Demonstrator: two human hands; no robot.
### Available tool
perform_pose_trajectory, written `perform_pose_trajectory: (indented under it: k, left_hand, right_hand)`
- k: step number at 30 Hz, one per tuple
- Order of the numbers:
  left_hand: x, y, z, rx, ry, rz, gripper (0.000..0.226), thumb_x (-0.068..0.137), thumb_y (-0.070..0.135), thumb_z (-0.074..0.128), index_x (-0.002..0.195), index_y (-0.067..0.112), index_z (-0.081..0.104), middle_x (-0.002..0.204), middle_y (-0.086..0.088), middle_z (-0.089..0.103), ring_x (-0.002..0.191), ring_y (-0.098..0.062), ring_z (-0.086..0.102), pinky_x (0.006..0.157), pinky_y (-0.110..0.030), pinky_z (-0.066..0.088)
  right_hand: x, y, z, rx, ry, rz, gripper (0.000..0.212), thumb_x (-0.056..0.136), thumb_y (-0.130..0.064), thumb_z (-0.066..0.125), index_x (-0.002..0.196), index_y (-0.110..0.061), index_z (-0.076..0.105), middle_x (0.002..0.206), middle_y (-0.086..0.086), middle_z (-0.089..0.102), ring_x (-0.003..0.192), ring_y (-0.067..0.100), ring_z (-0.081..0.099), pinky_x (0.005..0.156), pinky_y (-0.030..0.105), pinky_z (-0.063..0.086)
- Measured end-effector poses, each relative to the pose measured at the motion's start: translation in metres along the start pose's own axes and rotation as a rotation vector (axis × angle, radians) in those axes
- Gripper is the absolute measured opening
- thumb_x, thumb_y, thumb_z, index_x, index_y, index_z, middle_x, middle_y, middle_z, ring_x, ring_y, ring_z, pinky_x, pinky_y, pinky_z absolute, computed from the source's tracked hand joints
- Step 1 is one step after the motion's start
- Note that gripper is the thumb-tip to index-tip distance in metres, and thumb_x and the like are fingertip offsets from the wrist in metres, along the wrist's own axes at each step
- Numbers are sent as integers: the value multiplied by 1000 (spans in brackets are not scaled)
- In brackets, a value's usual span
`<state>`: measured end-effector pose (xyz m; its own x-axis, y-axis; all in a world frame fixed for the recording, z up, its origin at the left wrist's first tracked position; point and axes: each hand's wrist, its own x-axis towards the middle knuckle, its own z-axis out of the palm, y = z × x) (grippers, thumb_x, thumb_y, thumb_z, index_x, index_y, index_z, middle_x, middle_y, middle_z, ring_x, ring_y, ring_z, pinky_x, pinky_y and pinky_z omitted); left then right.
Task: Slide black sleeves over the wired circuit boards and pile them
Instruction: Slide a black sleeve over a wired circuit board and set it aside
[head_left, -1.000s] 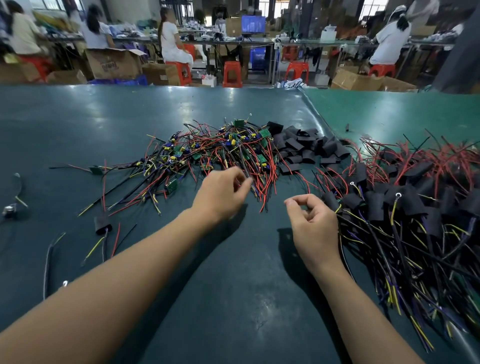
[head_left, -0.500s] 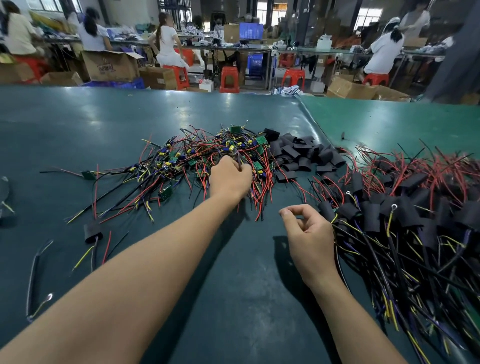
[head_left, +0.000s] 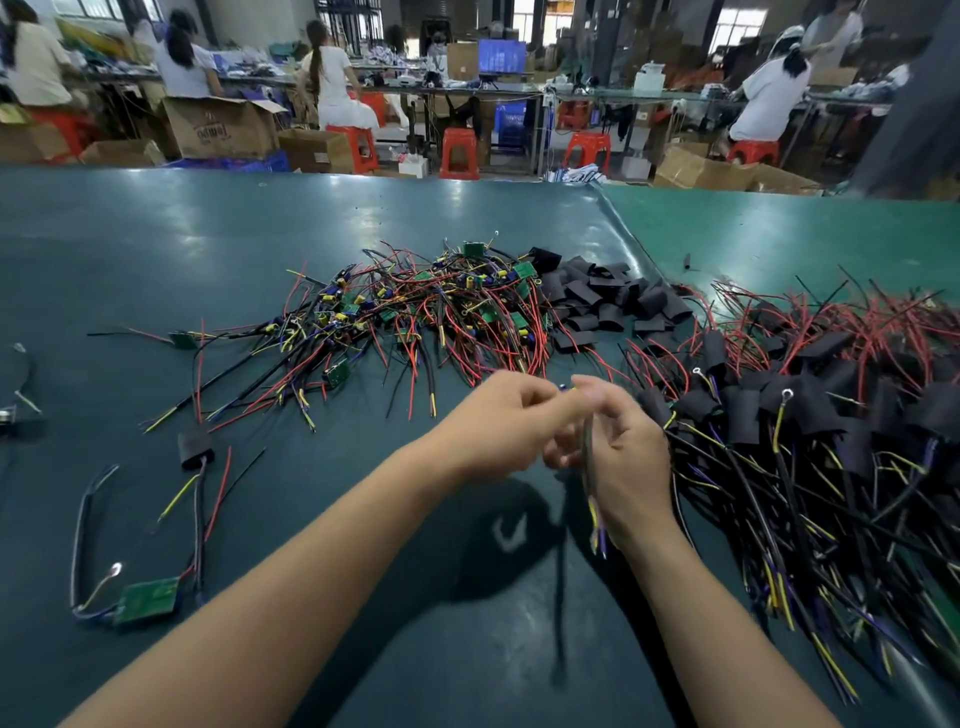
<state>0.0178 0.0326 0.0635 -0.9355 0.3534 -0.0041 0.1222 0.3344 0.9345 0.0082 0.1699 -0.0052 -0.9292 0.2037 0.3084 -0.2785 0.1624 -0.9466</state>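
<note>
Above green table (head_left: 260, 249), left hand (head_left: 498, 421) and right hand (head_left: 626, 452) both grip, seemingly pinching, one blurred wire bundle (head_left: 589, 457).

1. Bare-board heap (head_left: 415, 306) sits mid-worktop (head_left: 156, 249), behind the hands.
2. Loose sleeves (head_left: 608, 301) lie just right of it.
3. Sleeved pile (head_left: 831, 415) fills the right side.
4. One lone board (head_left: 148, 597) lies near-left.

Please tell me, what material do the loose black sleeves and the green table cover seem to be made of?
Sleeves: probably thin matte plastic tubing, maybe heat-shrink; they lie flattened and creased, with no shine. Table cover: looks like smooth rubber or vinyl sheet with a semi-gloss finish; it shows soft light reflections and a raised seam.
</note>
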Motion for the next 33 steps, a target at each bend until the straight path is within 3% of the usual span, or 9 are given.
perform_pose_trajectory:
  k: [3,6,9,13,17,19,25,28,33]
  left_hand:
    - [30,-7,-11,59,250,45,43,99,25,54,59,10,60,51,-3,60,41,-10,45,47,-22,36]
    - [70,-18,-16,330,456,72,37,97,25,56,68,4,63,63,-7,62,61,-18,53,66,-33,46]
    - [106,-18,-12,541,396,153,22,93,22,57,93,6,72,93,-9,70,91,-24,63,85,-32,48]
    - [146,-11,3,772,197,205,38,93,11,51,129,4,59,130,-18,59,124,-32,51,107,-33,36]
    - [163,-22,17,1000,28,100,29,92,14,47,116,8,62,120,-19,62,115,-36,55,93,-37,48]
    - [164,-29,16,1093,50,93,29,92,17,50,117,10,64,118,-17,64,114,-36,55,91,-37,47]
    - [160,-31,-1,1076,82,70,33,94,34,54,118,13,61,121,-17,61,119,-35,52,98,-39,46]
    - [154,-29,-1,1100,122,152,35,92,39,58,116,14,58,118,-13,64,115,-34,55,96,-41,47]
    - [149,-33,2,1263,85,171,38,97,44,50,118,16,65,123,-9,60,120,-29,47,99,-42,41]
  right_hand:
    - [0,-9,1,238,195,22,11,100,-14,55,101,-24,60,86,-3,65,68,17,67,52,29,56]
    - [3,-18,-4,387,390,-32,9,103,-18,46,100,-24,51,90,13,62,62,14,66,48,24,53]
    - [3,-21,-5,457,458,-76,15,92,-22,37,99,-23,50,77,11,63,54,16,64,44,25,51]
    - [3,-18,-5,410,498,-100,19,91,-20,34,98,-23,51,72,9,58,48,14,58,40,23,47]
    - [3,-17,-5,373,515,-96,12,92,-24,39,96,-23,51,72,11,54,46,11,56,38,22,45]
    - [3,-17,-5,360,519,-91,7,93,-26,45,95,-25,51,72,10,56,47,11,56,38,22,45]
    - [0,-17,-4,305,499,-79,6,92,-27,48,93,-28,53,61,-2,58,48,13,55,38,24,44]
    - [0,-18,-4,308,513,-73,6,92,-27,47,93,-29,53,60,-3,60,47,11,55,37,22,43]
    - [0,-20,-4,302,504,-88,3,92,-27,51,94,-27,52,61,-4,59,47,10,54,38,22,43]
